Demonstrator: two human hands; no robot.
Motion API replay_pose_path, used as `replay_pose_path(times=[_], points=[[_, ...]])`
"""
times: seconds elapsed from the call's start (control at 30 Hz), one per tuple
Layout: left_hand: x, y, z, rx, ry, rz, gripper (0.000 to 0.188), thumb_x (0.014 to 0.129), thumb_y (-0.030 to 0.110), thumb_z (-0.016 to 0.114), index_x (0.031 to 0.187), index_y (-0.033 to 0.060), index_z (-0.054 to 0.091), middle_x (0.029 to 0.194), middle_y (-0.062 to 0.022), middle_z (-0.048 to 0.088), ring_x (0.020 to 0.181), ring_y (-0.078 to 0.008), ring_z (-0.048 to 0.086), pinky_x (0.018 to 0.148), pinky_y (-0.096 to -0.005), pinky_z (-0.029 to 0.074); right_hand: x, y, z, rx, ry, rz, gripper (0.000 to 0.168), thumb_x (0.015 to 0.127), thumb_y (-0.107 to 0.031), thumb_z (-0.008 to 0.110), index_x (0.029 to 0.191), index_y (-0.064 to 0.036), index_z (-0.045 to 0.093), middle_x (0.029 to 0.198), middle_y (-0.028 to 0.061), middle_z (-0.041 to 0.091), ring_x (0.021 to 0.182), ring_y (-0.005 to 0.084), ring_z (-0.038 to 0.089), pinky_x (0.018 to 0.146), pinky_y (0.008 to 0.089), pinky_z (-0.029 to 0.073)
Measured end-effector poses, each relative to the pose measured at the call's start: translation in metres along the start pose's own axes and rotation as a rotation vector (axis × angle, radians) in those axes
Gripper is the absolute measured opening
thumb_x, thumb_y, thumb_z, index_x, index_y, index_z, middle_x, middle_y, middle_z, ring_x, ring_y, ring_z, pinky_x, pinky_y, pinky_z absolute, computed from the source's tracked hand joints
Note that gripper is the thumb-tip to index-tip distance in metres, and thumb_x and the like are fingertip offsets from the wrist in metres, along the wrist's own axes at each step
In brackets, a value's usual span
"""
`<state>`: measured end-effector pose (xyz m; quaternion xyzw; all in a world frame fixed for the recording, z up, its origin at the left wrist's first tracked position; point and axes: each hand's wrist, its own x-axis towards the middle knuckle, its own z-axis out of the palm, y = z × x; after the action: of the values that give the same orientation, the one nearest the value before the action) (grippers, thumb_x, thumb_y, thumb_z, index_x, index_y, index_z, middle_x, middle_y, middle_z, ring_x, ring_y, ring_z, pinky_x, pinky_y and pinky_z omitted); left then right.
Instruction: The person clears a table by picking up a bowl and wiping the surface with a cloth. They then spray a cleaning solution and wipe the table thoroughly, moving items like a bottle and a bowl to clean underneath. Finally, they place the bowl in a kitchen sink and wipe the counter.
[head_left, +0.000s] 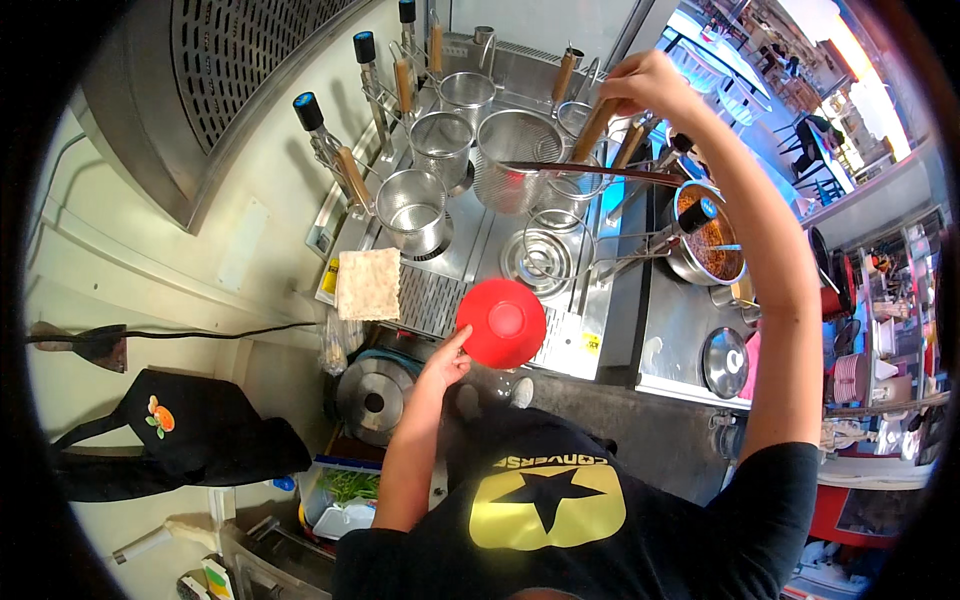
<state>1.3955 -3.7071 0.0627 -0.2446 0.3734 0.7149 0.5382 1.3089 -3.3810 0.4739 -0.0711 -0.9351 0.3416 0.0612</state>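
Note:
My left hand (448, 361) grips the rim of a red bowl (504, 324) in front of my body, thumb over its edge. The round centre of the bowl faces up at me, with no food visible in it. Raised at the upper right, my right hand (646, 84) is closed around a wooden handle (595, 129). This handle slants down towards a large wire-mesh noodle strainer (517, 165), which looks raised above the cooker. A long dark stick (607, 171), perhaps chopsticks, lies across the strainer's rim.
Several more mesh strainers (411, 206) sit in the steel noodle cooker (480, 247). A folded cloth (368, 285) lies at its left front corner. On the right counter are a pot of reddish-brown food (709, 251) and a steel lid (726, 363). A black apron (187, 431) hangs at left.

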Motion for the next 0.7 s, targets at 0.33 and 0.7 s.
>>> replay_pose_path(times=[0.33, 0.7], points=[[-0.005, -0.002, 0.002, -0.023, -0.029, 0.043, 0.026, 0.077, 0.032, 0.065, 0.097, 0.0232, 0.050, 0.083, 0.0090, 0.052, 0.041, -0.0049, 0.027, 0.040, -0.0181, 0.021, 0.090, 0.080, 0.086, 0.027, 0.086, 0.108, 0.020, 0.061, -0.013, 0.068, 0.065, 0.006, 0.063, 0.059, 0.0103, 0.060, 0.051, 0.0159, 0.060, 0.049, 0.0266, 0.051], [-0.005, 0.001, 0.005, -0.003, -0.020, 0.016, 0.021, 0.082, 0.029, 0.061, 0.096, 0.0211, 0.048, 0.084, 0.0069, 0.052, 0.039, -0.0060, 0.026, 0.038, -0.0186, 0.022, 0.116, 0.137, 0.097, 0.250, 0.105, 0.248, 0.019, 0.062, -0.009, 0.071, 0.070, 0.005, 0.060, 0.063, 0.0104, 0.060, 0.052, 0.0154, 0.059, 0.048, 0.0267, 0.050]])
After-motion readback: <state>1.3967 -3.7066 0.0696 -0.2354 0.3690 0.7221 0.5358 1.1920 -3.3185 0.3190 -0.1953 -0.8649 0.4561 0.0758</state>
